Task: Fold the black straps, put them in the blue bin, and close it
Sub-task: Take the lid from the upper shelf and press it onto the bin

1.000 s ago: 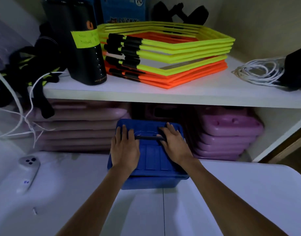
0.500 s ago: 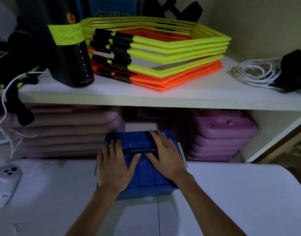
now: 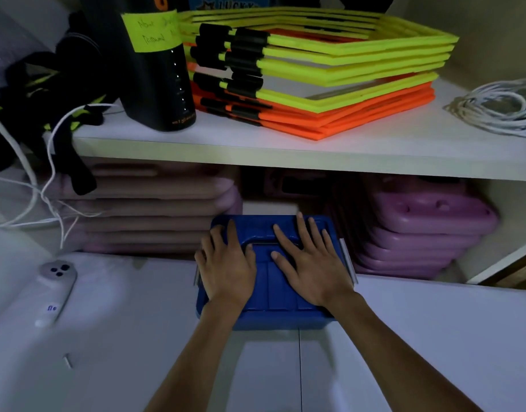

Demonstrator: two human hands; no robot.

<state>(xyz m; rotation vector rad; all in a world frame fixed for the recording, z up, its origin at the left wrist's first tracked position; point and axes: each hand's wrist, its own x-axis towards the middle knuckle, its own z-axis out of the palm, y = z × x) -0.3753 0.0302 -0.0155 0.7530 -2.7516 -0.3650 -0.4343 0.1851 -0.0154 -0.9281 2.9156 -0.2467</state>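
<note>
The blue bin (image 3: 273,286) stands on the white table at the mouth of the lower shelf, its lid on top. My left hand (image 3: 226,266) lies flat on the lid's left half, fingers spread. My right hand (image 3: 309,263) lies flat on the right half, fingers reaching toward the far rim. A dark handle on the lid shows between the two hands. No folded straps are visible; the bin's inside is hidden by the lid. Black straps (image 3: 62,138) with yellow-green parts hang off the upper shelf's left end.
The white shelf (image 3: 285,153) overhangs the bin and carries a black cylinder (image 3: 154,69), stacked yellow and orange frames (image 3: 315,72) and a white cable coil (image 3: 499,108). Purple cases (image 3: 428,227) flank the bin. A white remote (image 3: 53,289) lies on the table (image 3: 107,352) at left.
Both hands stay flat on the lid. The bin has slid a little further in under the shelf. My right fingers have spread toward the lid's far edge.
</note>
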